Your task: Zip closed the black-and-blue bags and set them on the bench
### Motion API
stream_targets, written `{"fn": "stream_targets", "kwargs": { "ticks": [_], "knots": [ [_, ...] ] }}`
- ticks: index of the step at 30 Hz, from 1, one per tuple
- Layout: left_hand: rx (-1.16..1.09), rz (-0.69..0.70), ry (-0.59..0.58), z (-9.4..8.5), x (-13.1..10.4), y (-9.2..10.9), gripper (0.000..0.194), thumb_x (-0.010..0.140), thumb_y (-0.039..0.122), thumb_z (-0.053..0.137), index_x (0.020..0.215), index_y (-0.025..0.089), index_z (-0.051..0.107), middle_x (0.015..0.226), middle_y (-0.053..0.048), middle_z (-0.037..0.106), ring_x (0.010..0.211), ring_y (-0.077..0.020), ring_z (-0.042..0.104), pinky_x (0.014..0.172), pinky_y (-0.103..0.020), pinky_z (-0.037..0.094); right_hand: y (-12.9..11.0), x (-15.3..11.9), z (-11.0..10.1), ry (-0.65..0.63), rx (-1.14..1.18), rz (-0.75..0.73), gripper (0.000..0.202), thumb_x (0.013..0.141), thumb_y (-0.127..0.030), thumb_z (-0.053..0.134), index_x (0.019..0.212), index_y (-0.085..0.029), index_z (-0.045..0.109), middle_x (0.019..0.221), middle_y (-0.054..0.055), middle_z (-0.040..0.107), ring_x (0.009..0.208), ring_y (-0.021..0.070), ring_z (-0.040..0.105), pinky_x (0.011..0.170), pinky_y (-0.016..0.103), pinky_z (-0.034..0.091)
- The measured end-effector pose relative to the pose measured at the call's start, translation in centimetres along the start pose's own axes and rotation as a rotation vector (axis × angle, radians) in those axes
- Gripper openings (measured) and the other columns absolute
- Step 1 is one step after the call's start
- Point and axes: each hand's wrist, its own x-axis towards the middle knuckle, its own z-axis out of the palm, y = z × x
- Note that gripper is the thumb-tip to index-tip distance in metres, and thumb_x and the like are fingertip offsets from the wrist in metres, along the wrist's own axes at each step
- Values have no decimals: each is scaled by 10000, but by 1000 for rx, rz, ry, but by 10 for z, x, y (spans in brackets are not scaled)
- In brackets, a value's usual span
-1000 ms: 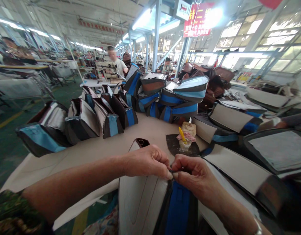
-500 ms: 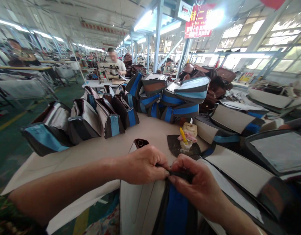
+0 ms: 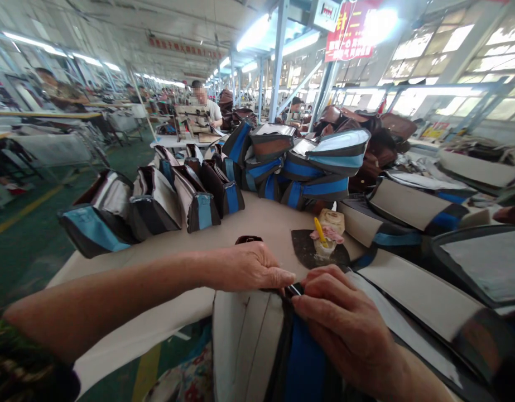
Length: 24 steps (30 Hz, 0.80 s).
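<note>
A bag piece (image 3: 249, 340) with a pale panel and a blue-striped dark side stands upright at the near edge of the table. My left hand (image 3: 251, 268) is closed on its top edge, thumb pointing right. Just to the right, my right hand (image 3: 345, 312) pinches the same edge above the blue stripe. The fingertips of both hands nearly meet there, around a small dark, shiny strip (image 3: 294, 288). Behind my left hand a dark brown flap (image 3: 249, 239) of the bag shows.
A glue pot (image 3: 324, 245) with a yellow-handled tool sits on a dark patch on the pale table (image 3: 265, 220). Bag pieces stand at the left (image 3: 96, 223), are stacked behind (image 3: 316, 162) and lie at the right (image 3: 420, 290). A person (image 3: 211, 109) sits farther back.
My right hand has turned more palm-down, its fingers now over the edge. My left hand has flattened over the bag top. The view has shifted slightly left.
</note>
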Motion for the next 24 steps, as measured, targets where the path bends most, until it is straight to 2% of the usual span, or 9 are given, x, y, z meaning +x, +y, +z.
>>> {"fn": "stream_targets", "kwargs": {
  "ticks": [2, 4, 8, 10, 12, 14, 17, 19, 24],
  "knots": [
    [45, -18, -104, -2, 2, -1, 572, 904, 675, 580, 641, 167, 561, 592, 51, 368, 558, -105, 320, 505, -260, 263, 0, 0, 0, -8, -41, -50, 331, 893, 16, 572, 1153, -177, 645, 905, 76, 674, 914, 224, 577, 786, 364, 520],
    [49, -15, -174, -2, 3, -1, 566, 898, 679, 584, 643, 180, 510, 609, 54, 331, 571, -107, 300, 500, -264, 242, -1, 1, 1, 0, -86, -88, 301, 906, -2, 562, 1144, -164, 651, 881, 75, 679, 899, 221, 589, 784, 361, 531],
    [0, 25, -232, 0, 2, -2, 511, 901, 636, 606, 688, 176, 546, 643, 48, 378, 609, -114, 343, 538, -258, 279, -7, 2, 1, 42, -176, -104, 293, 908, -15, 542, 1105, -178, 685, 851, 72, 693, 917, 230, 622, 798, 371, 543],
    [1, 62, -243, 3, 1, -2, 473, 918, 590, 602, 700, 172, 557, 667, 38, 425, 629, -119, 384, 564, -256, 310, -9, 0, -1, 35, -106, -72, 338, 880, -10, 558, 1124, -199, 697, 863, 73, 703, 921, 237, 636, 808, 380, 550],
    [52, 149, -222, 7, -2, 1, 394, 941, 476, 590, 694, 171, 556, 685, 24, 476, 650, -126, 438, 603, -259, 349, -8, -4, -5, 11, 140, 55, 327, 879, -48, 583, 1126, -218, 713, 914, 81, 715, 951, 244, 653, 838, 390, 553],
    [138, 263, -155, 11, -6, 6, 283, 931, 321, 573, 689, 174, 563, 704, 5, 522, 673, -134, 491, 644, -261, 385, -5, -6, -10, 19, 480, 292, 217, 950, -161, 567, 1046, -227, 750, 973, 89, 730, 1007, 251, 667, 876, 390, 542],
    [233, 376, -30, 16, -12, 16, 176, 861, 168, 560, 686, 185, 563, 721, -13, 560, 690, -140, 526, 659, -256, 410, 1, 1, -16, 30, 817, 659, 300, 1035, -343, 513, 963, -211, 773, 954, 78, 744, 964, 229, 684, 858, 352, 527],
    [266, 412, 21, 17, -15, 21, 170, 813, 127, 564, 659, 193, 534, 708, -12, 556, 685, -144, 519, 649, -262, 409, 5, 13, -22, -74, 832, 731, 312, 1018, -404, 560, 949, -180, 765, 898, 66, 724, 872, 203, 665, 802, 322, 513],
    [316, 451, 62, 16, -18, 27, 182, 780, 111, 552, 637, 202, 487, 710, -17, 567, 682, -150, 523, 636, -282, 396, 10, 48, -41, -431, 541, 517, 207, 938, -285, 652, 812, -158, 755, 831, 30, 665, 777, 164, 588, 713, 282, 456]
  ]
}}
